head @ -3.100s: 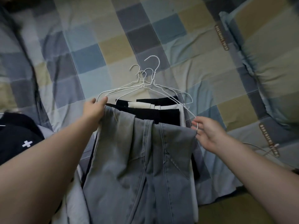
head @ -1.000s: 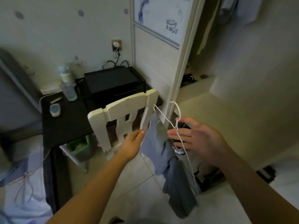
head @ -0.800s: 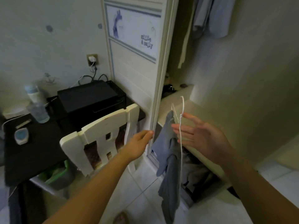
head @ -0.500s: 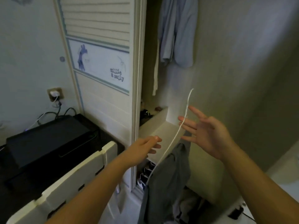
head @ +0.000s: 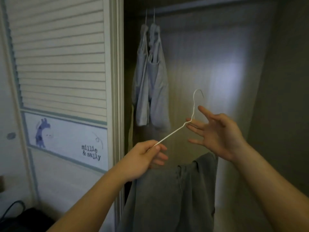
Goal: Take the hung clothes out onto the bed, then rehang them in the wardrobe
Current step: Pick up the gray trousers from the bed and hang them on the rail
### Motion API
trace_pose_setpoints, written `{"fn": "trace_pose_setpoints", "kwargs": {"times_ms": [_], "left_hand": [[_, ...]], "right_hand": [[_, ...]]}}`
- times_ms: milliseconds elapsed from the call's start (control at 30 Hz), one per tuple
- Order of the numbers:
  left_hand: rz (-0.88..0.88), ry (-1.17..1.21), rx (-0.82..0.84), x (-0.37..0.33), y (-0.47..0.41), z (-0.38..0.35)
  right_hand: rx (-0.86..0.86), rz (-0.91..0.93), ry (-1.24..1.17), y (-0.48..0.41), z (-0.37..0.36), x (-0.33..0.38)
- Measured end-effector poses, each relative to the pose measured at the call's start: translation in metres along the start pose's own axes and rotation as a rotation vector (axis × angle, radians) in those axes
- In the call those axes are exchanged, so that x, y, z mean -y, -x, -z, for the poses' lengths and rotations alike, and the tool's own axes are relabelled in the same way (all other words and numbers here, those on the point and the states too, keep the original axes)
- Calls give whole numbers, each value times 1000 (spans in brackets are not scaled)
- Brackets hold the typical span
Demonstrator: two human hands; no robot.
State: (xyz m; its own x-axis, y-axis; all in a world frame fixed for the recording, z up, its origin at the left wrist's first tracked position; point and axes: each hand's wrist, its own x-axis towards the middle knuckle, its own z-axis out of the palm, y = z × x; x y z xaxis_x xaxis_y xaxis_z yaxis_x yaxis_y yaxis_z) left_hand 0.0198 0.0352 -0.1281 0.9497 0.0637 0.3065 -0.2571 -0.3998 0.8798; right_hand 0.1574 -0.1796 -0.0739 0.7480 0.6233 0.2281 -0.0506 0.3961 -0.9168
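Two pale garments (head: 153, 77) hung at the left end of the rail (head: 217, 5), rail was free to their right, open depth behind it, louvred door (head: 58, 64) blocked the left, side wall (head: 287, 97) bounded the right.

Dim, soft picture here: pale bluish glow on the wardrobe back wall (head: 224, 72) just above the hanger (head: 193, 108), deep shadow right of it, door slats (head: 58, 56) far left of it bowing.

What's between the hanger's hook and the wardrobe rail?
Nothing: in the head view only bare back panel shows between the hanger hook and the rail. The two hung garments are off to the left.
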Motion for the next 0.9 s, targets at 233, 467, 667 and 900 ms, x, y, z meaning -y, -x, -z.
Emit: {"fn": "trace_pose_setpoints", "kwargs": {"times_ms": [233,467,667,900], "left_hand": [[-115,3,-102,-51,-118,23],[-261,-59,-221,-134,-220,42],[-333,-195,-371,-202,-290,69],[-324,-394,-543,-256,-346,93]], "right_hand": [[30,161,56,-89,11,92],[74,317,146,-186,10,192],[113,401,193,-260,-8,271],[132,432,214,-327,-21,323]]}}
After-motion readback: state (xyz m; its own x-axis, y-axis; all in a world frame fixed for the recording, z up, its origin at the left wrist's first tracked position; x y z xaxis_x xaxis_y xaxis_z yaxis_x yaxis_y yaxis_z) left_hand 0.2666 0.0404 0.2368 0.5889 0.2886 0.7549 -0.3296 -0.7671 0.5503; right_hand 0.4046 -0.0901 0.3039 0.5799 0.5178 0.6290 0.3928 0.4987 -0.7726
